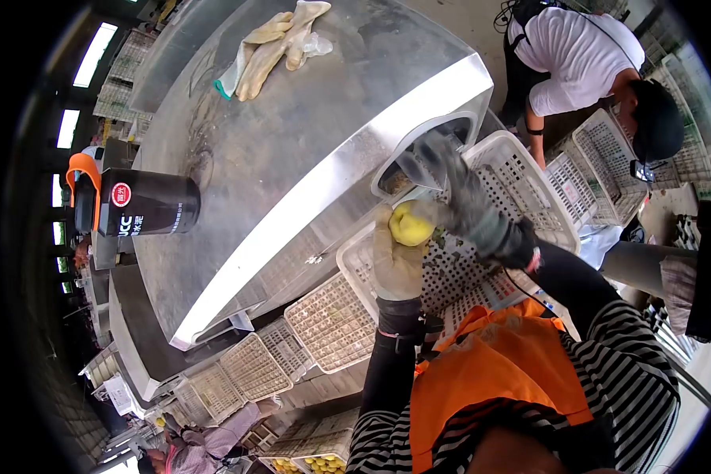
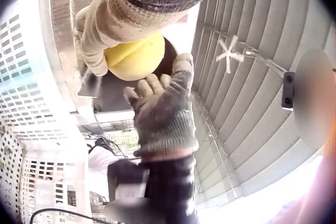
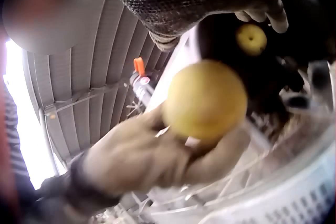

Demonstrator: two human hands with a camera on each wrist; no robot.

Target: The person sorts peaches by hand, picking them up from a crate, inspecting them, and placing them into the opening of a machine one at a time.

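Note:
My left hand [image 1: 397, 261], in a cream work glove, grips a round yellow fruit [image 1: 411, 223] above a crate. In the left wrist view a groove shows across that fruit [image 2: 135, 58]. My right hand [image 1: 470, 207], in a dirty grey glove, is blurred beside the fruit at the mouth of an opening [image 1: 399, 180] in the metal table's edge. The right wrist view shows its loosely bent fingers [image 3: 257, 14] above a second yellow fruit [image 3: 251, 39], apart from it, against a dark hollow. The held fruit [image 3: 206, 99] looms large there, over the left palm.
A grey metal table [image 1: 268, 150] bears a black bottle [image 1: 150, 203] and used gloves [image 1: 272, 47]. White plastic crates [image 1: 521, 186] stand below and right; beige crates [image 1: 332, 324] line the lower left. A person in a white shirt [image 1: 581, 51] bends over crates at the right.

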